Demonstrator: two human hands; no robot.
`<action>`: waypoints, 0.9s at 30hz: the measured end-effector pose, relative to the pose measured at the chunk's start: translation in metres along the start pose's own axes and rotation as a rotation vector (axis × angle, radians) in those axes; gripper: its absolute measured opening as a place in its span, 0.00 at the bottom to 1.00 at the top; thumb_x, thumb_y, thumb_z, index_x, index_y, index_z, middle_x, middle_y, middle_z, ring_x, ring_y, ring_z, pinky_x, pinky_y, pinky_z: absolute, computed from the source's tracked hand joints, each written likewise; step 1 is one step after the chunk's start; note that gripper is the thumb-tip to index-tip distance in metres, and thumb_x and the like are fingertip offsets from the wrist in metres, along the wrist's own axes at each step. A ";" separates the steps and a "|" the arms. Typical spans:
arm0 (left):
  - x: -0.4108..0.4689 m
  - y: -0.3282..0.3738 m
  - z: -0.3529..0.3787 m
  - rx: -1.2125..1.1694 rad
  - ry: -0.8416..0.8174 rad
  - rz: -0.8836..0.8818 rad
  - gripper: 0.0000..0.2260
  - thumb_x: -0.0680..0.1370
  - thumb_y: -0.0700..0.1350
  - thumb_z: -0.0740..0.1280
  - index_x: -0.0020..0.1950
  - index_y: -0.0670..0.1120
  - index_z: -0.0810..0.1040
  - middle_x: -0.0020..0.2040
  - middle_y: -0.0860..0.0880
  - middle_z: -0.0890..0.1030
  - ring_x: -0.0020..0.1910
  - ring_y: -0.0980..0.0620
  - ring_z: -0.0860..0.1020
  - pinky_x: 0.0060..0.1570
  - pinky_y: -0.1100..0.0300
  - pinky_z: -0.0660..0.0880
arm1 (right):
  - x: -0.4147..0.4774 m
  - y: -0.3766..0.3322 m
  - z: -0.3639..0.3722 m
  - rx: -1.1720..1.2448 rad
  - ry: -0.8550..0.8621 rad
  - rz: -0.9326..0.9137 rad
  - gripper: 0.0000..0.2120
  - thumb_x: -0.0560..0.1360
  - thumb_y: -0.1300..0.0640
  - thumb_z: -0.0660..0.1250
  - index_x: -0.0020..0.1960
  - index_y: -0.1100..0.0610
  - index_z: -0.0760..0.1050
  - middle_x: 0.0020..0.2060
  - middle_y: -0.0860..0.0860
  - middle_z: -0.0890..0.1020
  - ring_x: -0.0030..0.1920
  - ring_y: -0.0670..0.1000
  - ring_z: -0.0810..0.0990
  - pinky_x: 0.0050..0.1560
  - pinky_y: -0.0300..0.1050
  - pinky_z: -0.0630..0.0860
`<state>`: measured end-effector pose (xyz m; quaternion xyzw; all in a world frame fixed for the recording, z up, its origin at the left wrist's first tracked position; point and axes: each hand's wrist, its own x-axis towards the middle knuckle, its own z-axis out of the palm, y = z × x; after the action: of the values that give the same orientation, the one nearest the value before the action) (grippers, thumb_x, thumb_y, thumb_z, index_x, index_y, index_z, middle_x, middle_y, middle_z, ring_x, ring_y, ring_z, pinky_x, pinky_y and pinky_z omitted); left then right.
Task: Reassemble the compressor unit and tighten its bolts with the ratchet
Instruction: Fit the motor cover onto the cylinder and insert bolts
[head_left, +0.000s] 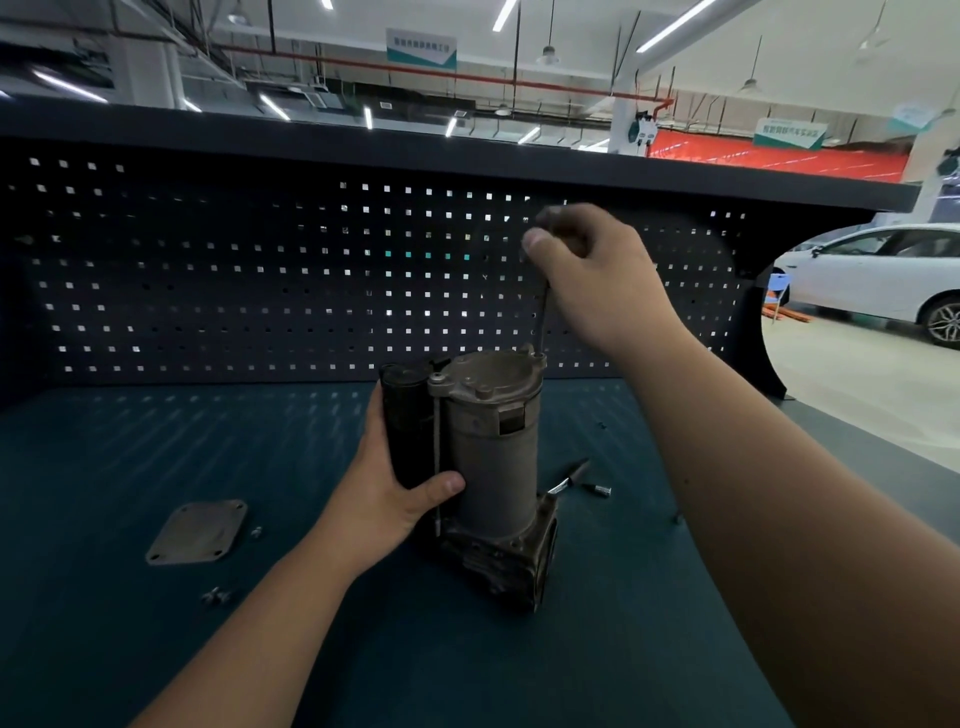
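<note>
Long bolt (544, 317): vertical, pinched by your right hand (597, 270), tip meeting compressor unit (493, 441) directly below; left hand (395, 493) grips unit.

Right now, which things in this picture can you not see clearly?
Head view only.
Top of the long bolt: hidden inside the blurred right hand.
Tool on the table: partly behind the compressor, kind unclear.
Small screws by the flat plate: too small to count.
Left hand: fingers hidden behind the compressor.
</note>
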<state>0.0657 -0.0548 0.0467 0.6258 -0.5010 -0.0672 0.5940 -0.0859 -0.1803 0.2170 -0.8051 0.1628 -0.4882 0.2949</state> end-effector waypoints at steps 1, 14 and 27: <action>0.000 0.000 0.000 0.005 0.002 0.001 0.48 0.60 0.70 0.73 0.68 0.76 0.44 0.68 0.73 0.63 0.66 0.73 0.63 0.57 0.76 0.63 | 0.000 -0.001 -0.002 0.022 0.018 0.014 0.17 0.77 0.46 0.65 0.64 0.50 0.73 0.45 0.37 0.78 0.44 0.34 0.75 0.41 0.30 0.69; -0.002 0.005 -0.002 0.001 -0.012 -0.024 0.46 0.62 0.64 0.74 0.66 0.78 0.43 0.68 0.71 0.63 0.65 0.73 0.64 0.57 0.79 0.63 | 0.001 -0.020 0.014 -0.168 -0.115 -0.160 0.17 0.79 0.52 0.62 0.67 0.51 0.71 0.57 0.43 0.77 0.52 0.42 0.75 0.46 0.28 0.67; -0.002 0.008 -0.001 0.006 -0.026 -0.031 0.53 0.62 0.62 0.73 0.76 0.63 0.41 0.70 0.66 0.63 0.68 0.68 0.63 0.68 0.60 0.62 | 0.002 0.024 0.014 -0.297 -0.555 0.402 0.15 0.80 0.56 0.57 0.59 0.63 0.76 0.46 0.53 0.78 0.41 0.52 0.74 0.43 0.45 0.70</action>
<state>0.0611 -0.0509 0.0519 0.6346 -0.4989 -0.0828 0.5844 -0.0717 -0.1954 0.1985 -0.8929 0.3006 -0.1545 0.2976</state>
